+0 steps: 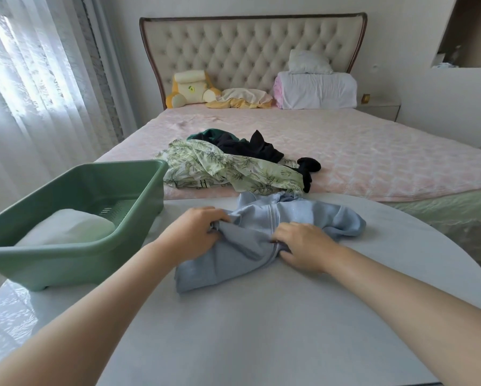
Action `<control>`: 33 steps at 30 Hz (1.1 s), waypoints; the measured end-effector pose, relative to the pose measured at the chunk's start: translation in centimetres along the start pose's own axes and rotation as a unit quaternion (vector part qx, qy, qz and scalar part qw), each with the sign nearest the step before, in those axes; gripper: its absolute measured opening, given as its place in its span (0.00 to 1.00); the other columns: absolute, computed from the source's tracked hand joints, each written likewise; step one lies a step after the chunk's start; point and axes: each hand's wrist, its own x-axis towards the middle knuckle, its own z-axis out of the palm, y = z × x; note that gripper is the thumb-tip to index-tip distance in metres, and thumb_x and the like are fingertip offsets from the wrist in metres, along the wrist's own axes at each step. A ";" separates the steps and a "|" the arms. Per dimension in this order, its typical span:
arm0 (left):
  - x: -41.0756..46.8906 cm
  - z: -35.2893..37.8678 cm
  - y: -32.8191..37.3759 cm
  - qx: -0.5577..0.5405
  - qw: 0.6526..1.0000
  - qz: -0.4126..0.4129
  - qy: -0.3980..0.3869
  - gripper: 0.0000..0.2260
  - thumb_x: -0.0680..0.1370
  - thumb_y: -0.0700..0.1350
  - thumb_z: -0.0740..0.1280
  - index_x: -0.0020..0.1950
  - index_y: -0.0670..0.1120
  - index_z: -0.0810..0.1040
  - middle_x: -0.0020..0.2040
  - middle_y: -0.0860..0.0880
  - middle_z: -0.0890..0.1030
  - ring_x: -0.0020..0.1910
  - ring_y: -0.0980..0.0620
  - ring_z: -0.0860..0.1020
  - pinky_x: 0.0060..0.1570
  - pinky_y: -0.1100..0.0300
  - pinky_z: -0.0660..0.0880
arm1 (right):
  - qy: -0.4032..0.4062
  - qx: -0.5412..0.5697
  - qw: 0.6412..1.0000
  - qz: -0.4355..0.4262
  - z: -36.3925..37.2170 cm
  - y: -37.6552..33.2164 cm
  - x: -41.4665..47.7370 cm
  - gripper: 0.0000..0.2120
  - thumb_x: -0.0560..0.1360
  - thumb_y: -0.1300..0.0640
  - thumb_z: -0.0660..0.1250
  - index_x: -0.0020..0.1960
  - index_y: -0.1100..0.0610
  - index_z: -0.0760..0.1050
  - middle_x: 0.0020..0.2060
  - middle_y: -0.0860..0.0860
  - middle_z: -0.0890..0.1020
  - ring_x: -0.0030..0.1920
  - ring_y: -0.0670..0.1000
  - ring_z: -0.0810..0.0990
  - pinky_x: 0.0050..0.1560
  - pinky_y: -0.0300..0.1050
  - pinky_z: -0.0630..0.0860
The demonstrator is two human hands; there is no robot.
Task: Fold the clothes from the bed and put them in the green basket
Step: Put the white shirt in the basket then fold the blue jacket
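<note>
Clothes lie in two places in the head view. A blue garment (242, 246) is crumpled on the white tabletop (261, 330), its far end reaching the edge nearest the bed (373, 151). The left hand (195, 232) grips a bunched fold at the garment's left side, fingers curled into the cloth. The right hand (303, 246) pinches the fabric beside a pale seam that runs down the middle, with the thumb tucked under a fold.

On the bed's pink cover, just beyond the tabletop, sits an unfolded pile: a leaf-print garment (220, 168) in front, a black garment (247, 149) on top of it, a dark green garment (206, 134) behind, and black socks (307, 168) at the right.

The green basket (53, 266) stands on the tabletop to the left, near the left hand, with a white folded cloth (67, 227) inside. Pillows (317, 89) rest against the tufted headboard (247, 45).
</note>
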 end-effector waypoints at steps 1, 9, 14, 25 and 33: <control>0.0 -0.1 -0.1 -0.015 0.999 -0.016 0.047 0.12 0.76 0.38 0.68 0.57 0.50 0.82 0.52 0.52 0.81 0.50 0.48 0.78 0.45 0.60 0.69 | 0.013 -0.010 1.000 -0.002 -0.1 0.1 0.2 0.15 0.77 0.52 0.58 0.61 0.50 0.77 0.57 0.49 0.78 0.60 0.55 0.77 0.57 0.50 0.71; 0.6 -1.3 -0.3 -0.201 0.944 -0.123 0.229 0.11 0.83 0.48 0.60 0.44 0.43 0.73 0.36 0.44 0.77 0.37 0.46 0.73 0.36 0.54 0.68 | 0.327 0.142 0.930 0.083 -3.7 1.1 1.9 0.13 0.78 0.63 0.65 0.60 0.56 0.81 0.46 0.50 0.71 0.44 0.56 0.76 0.38 0.48 0.72; 1.0 0.8 -1.9 0.073 0.984 -0.141 0.077 0.03 0.80 0.40 0.61 0.53 0.44 0.71 0.46 0.46 0.76 0.47 0.40 0.76 0.39 0.51 0.68 | 0.273 0.175 0.923 0.207 -3.4 0.0 2.9 0.10 0.79 0.59 0.68 0.59 0.53 0.82 0.50 0.52 0.70 0.44 0.56 0.76 0.46 0.47 0.73; -0.9 1.1 0.3 0.127 0.971 0.014 -0.201 0.29 0.65 0.67 0.73 0.62 0.60 0.69 0.59 0.59 0.67 0.58 0.55 0.67 0.60 0.56 0.66 | -0.032 0.266 0.952 0.149 -2.1 -2.0 3.9 0.20 0.78 0.59 0.60 0.67 0.48 0.76 0.63 0.46 0.78 0.65 0.49 0.73 0.59 0.41 0.67; 0.4 2.4 -1.5 0.068 0.993 -0.012 -0.090 0.04 0.76 0.43 0.69 0.50 0.44 0.80 0.48 0.49 0.73 0.49 0.42 0.76 0.45 0.56 0.65 | -0.053 0.208 0.973 0.089 -1.5 -3.0 2.3 0.39 0.68 0.58 0.69 0.70 0.42 0.51 0.49 0.51 0.78 0.45 0.51 0.80 0.45 0.47 0.76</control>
